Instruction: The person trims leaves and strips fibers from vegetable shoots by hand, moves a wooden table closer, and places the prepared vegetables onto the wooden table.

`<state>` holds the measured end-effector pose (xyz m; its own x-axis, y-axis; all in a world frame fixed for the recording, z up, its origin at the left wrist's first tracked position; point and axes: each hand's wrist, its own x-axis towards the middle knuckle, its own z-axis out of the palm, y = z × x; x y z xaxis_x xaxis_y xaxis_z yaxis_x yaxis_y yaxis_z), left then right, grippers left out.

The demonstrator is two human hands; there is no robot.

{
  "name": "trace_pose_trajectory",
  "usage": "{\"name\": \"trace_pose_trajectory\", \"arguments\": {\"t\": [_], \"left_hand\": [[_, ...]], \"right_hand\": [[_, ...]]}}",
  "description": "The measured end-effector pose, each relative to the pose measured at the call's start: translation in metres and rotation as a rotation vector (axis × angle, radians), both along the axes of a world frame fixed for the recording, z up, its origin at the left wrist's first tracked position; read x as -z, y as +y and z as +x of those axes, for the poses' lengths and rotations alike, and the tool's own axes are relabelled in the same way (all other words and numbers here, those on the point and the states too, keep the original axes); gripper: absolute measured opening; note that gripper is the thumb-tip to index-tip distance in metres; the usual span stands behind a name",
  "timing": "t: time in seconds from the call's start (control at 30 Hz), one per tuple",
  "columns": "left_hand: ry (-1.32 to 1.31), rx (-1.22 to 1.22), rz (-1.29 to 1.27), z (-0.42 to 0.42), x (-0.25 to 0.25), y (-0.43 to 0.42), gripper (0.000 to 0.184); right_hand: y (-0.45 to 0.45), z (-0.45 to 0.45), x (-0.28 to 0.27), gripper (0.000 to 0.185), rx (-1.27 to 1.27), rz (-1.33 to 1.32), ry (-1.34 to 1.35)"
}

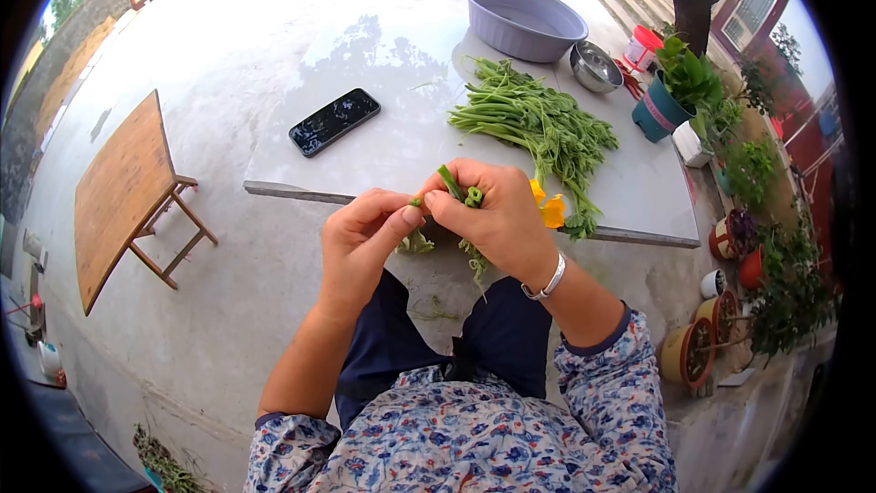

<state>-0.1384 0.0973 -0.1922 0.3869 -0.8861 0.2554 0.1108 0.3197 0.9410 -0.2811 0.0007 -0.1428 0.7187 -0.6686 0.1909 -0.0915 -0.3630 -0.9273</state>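
Note:
Both hands are raised at the near edge of the pale tabletop (401, 164). My right hand (502, 219) is closed around a few hollow green stems (451, 183), whose cut ends stick up past the fingers. A yellow flower (551, 212) shows beyond its knuckles, and limp leaves (477, 265) hang below. My left hand (365, 233) pinches a small green stem end (415, 204) between thumb and fingertips, close to the right thumb. Just beyond the right hand lies a heap of leafy green vine shoots (538, 119), stems pointing left.
A black phone (335, 122) lies left on the tabletop. At the back right stand a purple-grey basin (526, 27) and a steel bowl (596, 68). Potted plants (663, 105) line the right side. A wooden folding table (128, 192) stands at left.

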Motion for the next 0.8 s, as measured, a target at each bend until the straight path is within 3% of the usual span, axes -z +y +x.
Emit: {"name": "trace_pose_trajectory", "arguments": {"t": [0.03, 0.1, 0.23, 0.4, 0.53, 0.6, 0.63, 0.7, 0.73, 0.8], "left_hand": [[-0.001, 0.001, -0.001, 0.001, 0.000, 0.000, 0.012], [0.251, 0.134, 0.127, 0.005, -0.002, 0.000, 0.015], [0.260, 0.235, 0.145, 0.009, 0.006, -0.001, 0.016], [0.466, 0.307, 0.214, 0.005, 0.006, 0.001, 0.018], [0.428, 0.350, 0.184, 0.009, 0.003, 0.006, 0.019], [0.161, 0.328, 0.191, 0.013, 0.007, 0.009, 0.018], [0.161, 0.328, 0.191, 0.015, 0.008, 0.009, 0.018], [0.158, 0.259, 0.229, 0.019, 0.010, 0.008, 0.016], [0.159, 0.255, 0.227, 0.020, 0.008, 0.007, 0.016], [0.189, 0.237, 0.252, 0.022, 0.004, 0.005, 0.011]], "right_hand": [[0.000, 0.000, 0.000, 0.017, 0.001, -0.001, -0.001], [-0.002, 0.000, -0.002, 0.018, 0.001, 0.162, -0.068], [-0.008, 0.000, 0.005, 0.021, -0.100, 0.097, -0.047], [-0.011, -0.001, 0.006, 0.023, -0.085, 0.280, -0.029], [-0.018, -0.005, 0.015, 0.019, 0.029, 0.304, -0.125], [-0.018, -0.007, 0.015, 0.016, 0.069, 0.303, -0.150], [-0.017, -0.008, 0.013, 0.016, 0.069, 0.303, -0.149], [-0.013, -0.010, 0.010, 0.017, 0.141, -0.141, -0.008], [-0.014, -0.010, 0.014, 0.017, 0.137, -0.143, -0.008], [-0.016, -0.009, 0.023, 0.021, 0.051, -0.600, -0.144]]}}
